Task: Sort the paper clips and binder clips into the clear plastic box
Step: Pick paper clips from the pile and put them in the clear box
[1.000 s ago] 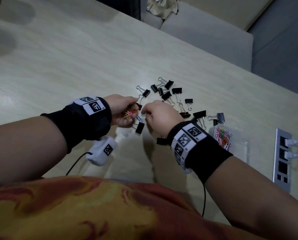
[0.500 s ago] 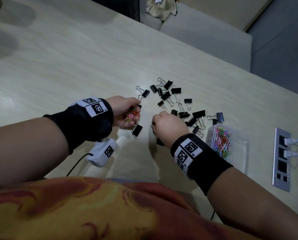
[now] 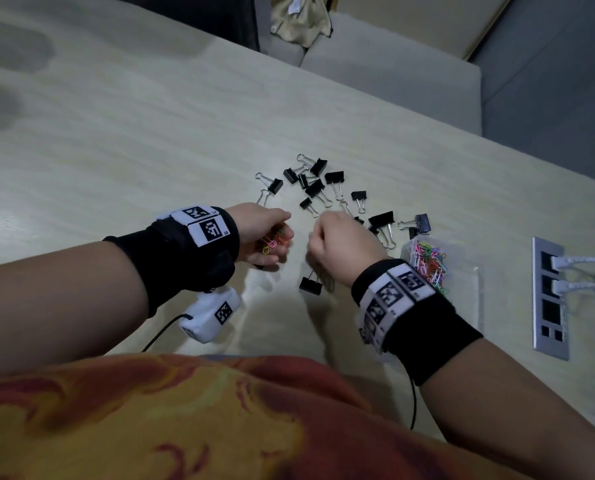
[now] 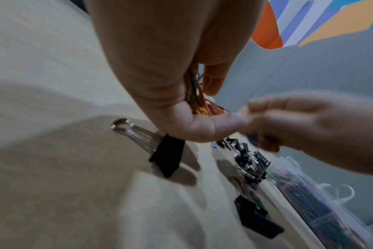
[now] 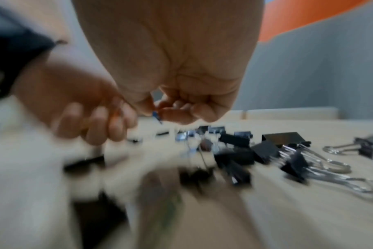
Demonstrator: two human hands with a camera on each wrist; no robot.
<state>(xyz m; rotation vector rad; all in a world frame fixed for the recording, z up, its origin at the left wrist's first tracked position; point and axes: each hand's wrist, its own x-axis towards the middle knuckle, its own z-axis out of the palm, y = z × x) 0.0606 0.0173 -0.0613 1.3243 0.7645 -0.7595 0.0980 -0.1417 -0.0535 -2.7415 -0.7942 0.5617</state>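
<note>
Pale wood surface (image 3: 150, 140), clear plastic box (image 3: 462, 271) on my right holding colorful paper clips (image 3: 429, 263). My left hand (image 3: 264, 233) clutches a bunch, right hand (image 3: 344, 244) pinches a blue one, moved back toward the left; binder clips (image 3: 318, 187) stay scattered.

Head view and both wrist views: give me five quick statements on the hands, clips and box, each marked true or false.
1. The left hand holds a bunch of coloured paper clips. True.
2. The clear plastic box holds only black binder clips. False: it shows coloured paper clips; the binder clips lie loose on the table.
3. The right hand pinches a small blue item at its fingertips. True.
4. The box sits on the person's left side. False: it sits by the right wrist.
5. Two white plugs sit in the socket panel set in the table. True.
</note>
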